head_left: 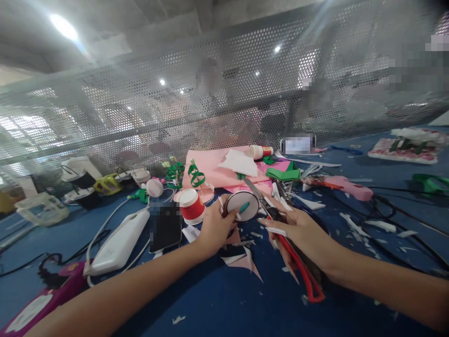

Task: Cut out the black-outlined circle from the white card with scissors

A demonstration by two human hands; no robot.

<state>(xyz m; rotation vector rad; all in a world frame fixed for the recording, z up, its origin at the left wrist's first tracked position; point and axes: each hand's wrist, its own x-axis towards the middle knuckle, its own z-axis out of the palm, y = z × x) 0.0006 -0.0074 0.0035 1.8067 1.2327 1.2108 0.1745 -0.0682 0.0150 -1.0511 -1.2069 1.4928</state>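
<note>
My left hand [218, 224] is closed on a round white piece [245, 202] with a dark rim. A small teal oval [244, 207] and a thin white stick show against it; I cannot tell whether the oval is a fingernail. My right hand [301, 231] grips scissors [298, 267] with red handles. Their blade points up and left, close to the round piece's right edge. A white paper strip [276, 230] lies across the right fingers. Left of my left hand stands a red and white paper cup [192, 207], upside down. Paper scraps [242, 263] lie below the hands.
Pink paper [206, 164], stacked cups [261, 152] and green folded paper [283, 173] lie behind the hands. Left are a phone [166, 227], a white power bank [119, 241] and cables. A pink glue gun [347, 186] is right. A perforated metal screen [224, 107] stands behind.
</note>
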